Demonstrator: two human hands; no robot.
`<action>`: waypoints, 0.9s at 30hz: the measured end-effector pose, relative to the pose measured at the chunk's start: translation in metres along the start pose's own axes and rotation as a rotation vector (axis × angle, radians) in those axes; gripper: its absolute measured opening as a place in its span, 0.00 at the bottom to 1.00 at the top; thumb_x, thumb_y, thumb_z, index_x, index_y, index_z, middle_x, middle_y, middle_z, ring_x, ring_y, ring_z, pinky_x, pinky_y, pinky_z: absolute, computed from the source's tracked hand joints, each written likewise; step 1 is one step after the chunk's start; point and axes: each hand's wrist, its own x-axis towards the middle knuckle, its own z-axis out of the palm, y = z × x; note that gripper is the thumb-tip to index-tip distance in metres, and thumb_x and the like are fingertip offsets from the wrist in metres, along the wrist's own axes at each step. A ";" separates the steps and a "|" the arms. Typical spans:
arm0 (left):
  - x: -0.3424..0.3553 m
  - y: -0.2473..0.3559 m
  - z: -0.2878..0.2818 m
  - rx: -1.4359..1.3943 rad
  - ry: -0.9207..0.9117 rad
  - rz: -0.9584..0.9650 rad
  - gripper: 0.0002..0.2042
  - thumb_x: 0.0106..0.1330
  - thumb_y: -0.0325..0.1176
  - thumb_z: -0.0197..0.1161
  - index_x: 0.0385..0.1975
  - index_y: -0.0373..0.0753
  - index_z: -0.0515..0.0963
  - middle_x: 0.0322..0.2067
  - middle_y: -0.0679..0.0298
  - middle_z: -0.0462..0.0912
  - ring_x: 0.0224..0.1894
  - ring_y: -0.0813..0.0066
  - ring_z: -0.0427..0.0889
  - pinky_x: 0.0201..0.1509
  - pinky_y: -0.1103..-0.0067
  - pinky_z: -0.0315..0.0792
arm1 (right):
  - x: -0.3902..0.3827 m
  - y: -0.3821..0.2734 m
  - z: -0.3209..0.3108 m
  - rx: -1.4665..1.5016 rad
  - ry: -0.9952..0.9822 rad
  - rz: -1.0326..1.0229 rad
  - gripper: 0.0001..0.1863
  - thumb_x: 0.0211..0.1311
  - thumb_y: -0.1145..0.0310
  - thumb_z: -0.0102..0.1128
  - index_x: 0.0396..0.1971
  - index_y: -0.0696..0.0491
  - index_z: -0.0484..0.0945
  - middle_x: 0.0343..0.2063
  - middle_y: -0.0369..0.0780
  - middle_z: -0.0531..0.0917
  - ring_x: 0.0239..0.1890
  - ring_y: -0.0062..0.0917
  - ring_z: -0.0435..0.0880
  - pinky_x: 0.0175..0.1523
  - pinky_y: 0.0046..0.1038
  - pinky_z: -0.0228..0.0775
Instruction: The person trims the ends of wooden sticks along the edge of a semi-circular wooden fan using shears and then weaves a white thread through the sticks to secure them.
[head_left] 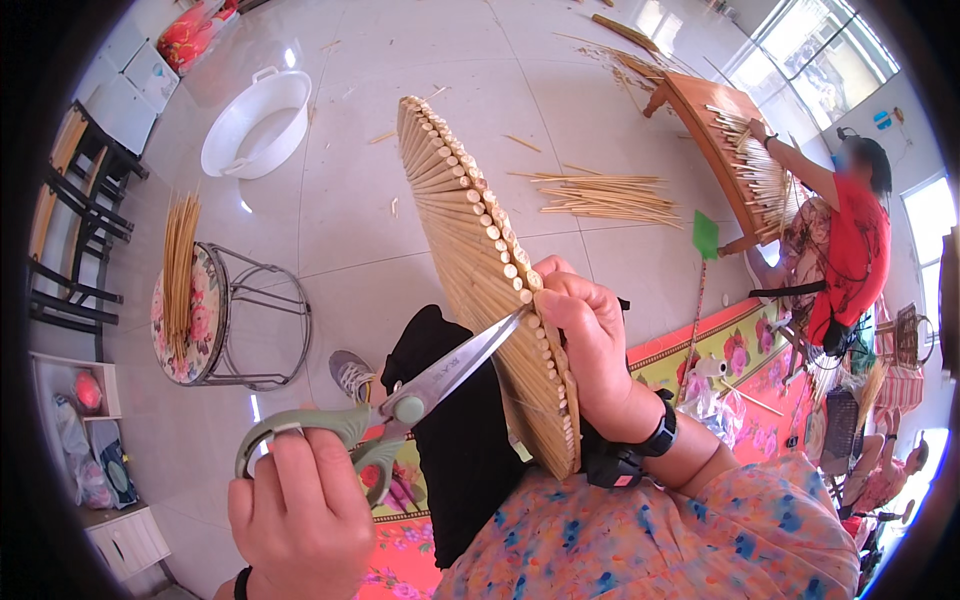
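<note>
— What sits nearest?
— Some flower-print cloth [650, 530] over the lap, at the near end of the straw panel [460, 240].
— And the left hand?
— The left hand [300, 510] is near and left of the panel, its fingers curled closed through the green handles of the scissors [408, 408]. The blades slant up to the row of pale stalk ends along the panel. How far apart they stand, I can't tell.
— The right one?
— The right hand [585, 325] is at the panel's right edge, thumb and fingers pinched tight on it, just beside the scissor tip. That grip has the panel tilted, raised above the floor in front of the lap.
— Further out?
— Black fabric [430, 400] just left of the panel, then a grey shoe [352, 376]. Well left of the panel, a round stool [207, 310] with a flowered seat bears a bundle of stalks [180, 275]. Right of the panel, loose stalks [610, 197] lie on the floor.
— And farthest?
— Beyond the panel to the left, a white basin [235, 120]; beyond it to the right, a brown table [700, 135] strewn with more stalks [755, 170], where a person in red [860, 240] sits with a hand among them.
</note>
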 end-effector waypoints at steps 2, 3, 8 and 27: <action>0.001 0.006 -0.006 -0.080 -0.051 -0.086 0.24 0.40 0.27 0.67 0.42 0.29 0.74 0.36 0.54 0.74 0.31 0.60 0.76 0.32 0.68 0.66 | 0.001 -0.001 0.002 -0.015 0.014 -0.027 0.15 0.60 0.72 0.54 0.15 0.56 0.66 0.29 0.36 0.72 0.38 0.21 0.66 0.44 0.22 0.61; 0.001 0.006 -0.005 -0.076 -0.049 -0.087 0.24 0.40 0.27 0.67 0.42 0.29 0.74 0.36 0.54 0.74 0.31 0.60 0.76 0.32 0.68 0.66 | 0.002 -0.002 0.002 -0.013 0.012 -0.030 0.15 0.60 0.72 0.54 0.15 0.56 0.66 0.29 0.36 0.72 0.38 0.21 0.66 0.44 0.22 0.61; -0.009 -0.002 0.020 -0.205 0.009 -0.009 0.18 0.47 0.30 0.68 0.38 0.30 0.76 0.31 0.58 0.76 0.23 0.65 0.75 0.26 0.73 0.69 | 0.001 0.001 0.001 -0.024 0.022 -0.013 0.16 0.60 0.73 0.54 0.14 0.56 0.64 0.27 0.36 0.72 0.37 0.20 0.66 0.43 0.22 0.61; -0.007 0.009 0.045 -0.344 0.153 -0.161 0.11 0.46 0.24 0.63 0.32 0.34 0.77 0.27 0.64 0.71 0.21 0.70 0.71 0.23 0.74 0.61 | -0.001 0.001 -0.003 0.069 0.059 -0.015 0.17 0.60 0.74 0.54 0.12 0.56 0.64 0.29 0.36 0.73 0.35 0.17 0.66 0.40 0.20 0.58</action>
